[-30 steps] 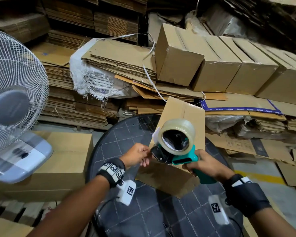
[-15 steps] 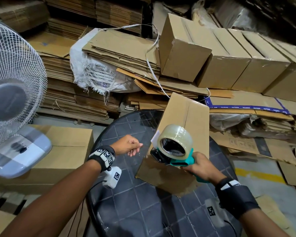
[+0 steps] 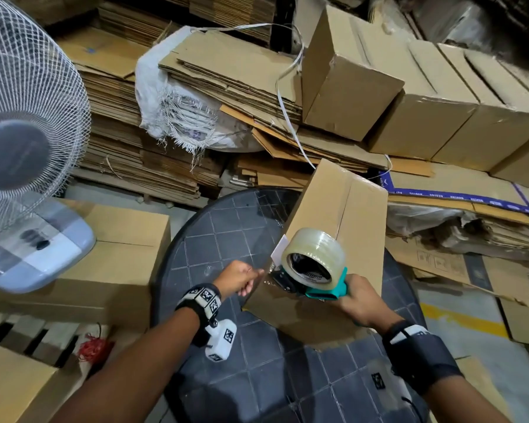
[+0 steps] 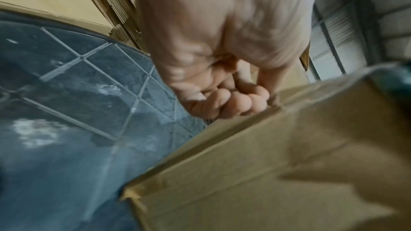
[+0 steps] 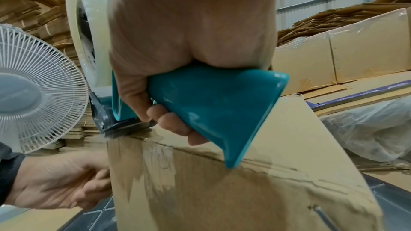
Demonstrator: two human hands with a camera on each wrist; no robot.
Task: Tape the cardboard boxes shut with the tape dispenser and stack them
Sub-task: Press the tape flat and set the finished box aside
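A brown cardboard box lies tilted on the round dark table, its flap seam facing up. My right hand grips the teal handle of the tape dispenser. The dispenser's grey mouth sits on the box's near left edge. A clear tape roll is mounted on it. In the right wrist view, clear tape runs from the dispenser down the box's side. My left hand is at that edge with its fingers curled, forefinger and thumb at the tape.
A white pedestal fan stands at the left over a closed box. Several taped boxes line the back right. Flat cardboard stacks and a white sack fill the back. Flattened cartons cover the floor on the right.
My left hand left the dispenser's mouth, drew out to the left, then came back to the box's edge. The dispenser stayed on the box's near end.
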